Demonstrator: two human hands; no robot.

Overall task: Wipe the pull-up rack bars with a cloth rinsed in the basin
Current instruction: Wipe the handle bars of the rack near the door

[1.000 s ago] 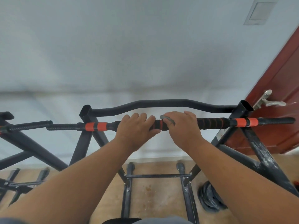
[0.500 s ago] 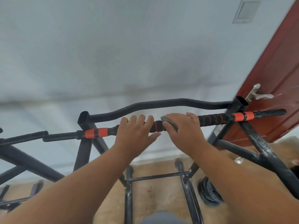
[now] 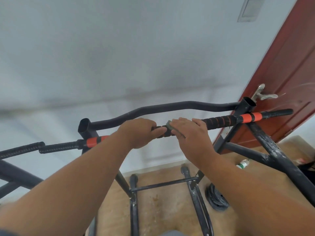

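The pull-up rack's front bar (image 3: 219,120) runs across the middle, black foam with orange bands. My left hand (image 3: 138,132) grips this bar left of centre, fingers curled over it. Right beside it, my right hand (image 3: 189,132) wraps over the bar and holds a small grey-green cloth (image 3: 169,124) against it; only the cloth's edge shows by my index finger. A curved black rear bar (image 3: 170,107) runs behind both hands. The basin is out of sight.
A red door (image 3: 289,74) with a metal handle (image 3: 263,94) stands at the right, close to the rack's upright. Below lie the rack's base rails (image 3: 192,186), black weight plates (image 3: 216,197) and a plastic bottle (image 3: 242,164) on the tan floor. White wall behind.
The view has tilted and swung right, bringing the bottle on the floor into view. Both hands keep their grip at the bar's middle; the right hand with the cloth shifted little.
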